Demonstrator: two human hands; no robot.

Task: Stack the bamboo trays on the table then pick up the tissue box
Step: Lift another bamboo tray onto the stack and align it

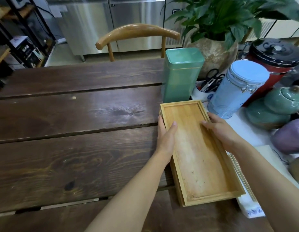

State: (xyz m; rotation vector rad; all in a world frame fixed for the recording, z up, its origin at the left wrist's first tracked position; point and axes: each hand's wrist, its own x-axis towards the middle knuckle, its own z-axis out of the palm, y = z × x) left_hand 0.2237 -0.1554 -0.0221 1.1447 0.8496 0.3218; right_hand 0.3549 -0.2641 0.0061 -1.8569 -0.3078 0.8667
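Note:
A stack of long bamboo trays [197, 158] lies on the dark wooden table [70, 139], right of centre, its long side running away from me. My left hand [166, 136] grips the stack's left edge, thumb over the rim of the top tray. My right hand [220, 129] holds the right edge, fingers resting inside the top tray. Lower trays show only as edges beneath the top one. No tissue box is clearly identifiable; a white object with a blue pattern [250, 208] pokes out under the stack's right near corner.
Beyond the trays stands a tall green tin [181, 74]. To the right are a blue clip-top jar [237, 89], a red and black pot [272, 64], green [276, 106] and purple [289, 136] ceramic jars, scissors [212, 79] and a potted plant [217, 22]. A wooden chair [137, 34] faces the far edge.

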